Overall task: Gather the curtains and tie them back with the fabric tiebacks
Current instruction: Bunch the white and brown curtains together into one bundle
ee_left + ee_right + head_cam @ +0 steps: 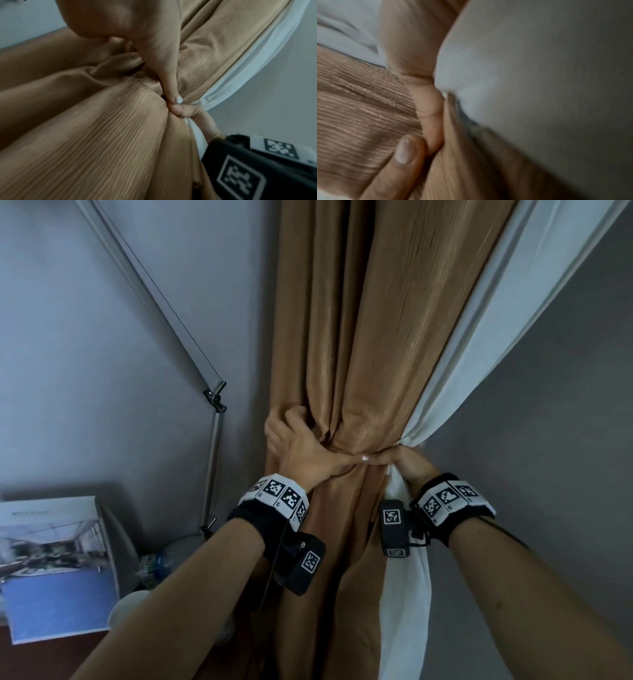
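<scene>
A tan ribbed curtain (370,337) and a white sheer curtain (496,320) hang bunched together into a narrow waist. My left hand (301,446) grips that waist from the left, its thumb (164,70) laid across the front folds. From the right, my right hand (407,463) curls round the white and tan cloth, one finger (185,112) touching the left thumb's tip. Close up, a right finger (428,108) presses into the fold beside the left thumb (402,150). No tieback can be made out.
A metal lamp arm (212,460) stands close to the left of the curtain, by the grey wall. Below it are a printed box (58,563), a plastic bottle (154,566) and a white round object (126,607). A bare grey wall (548,405) fills the right.
</scene>
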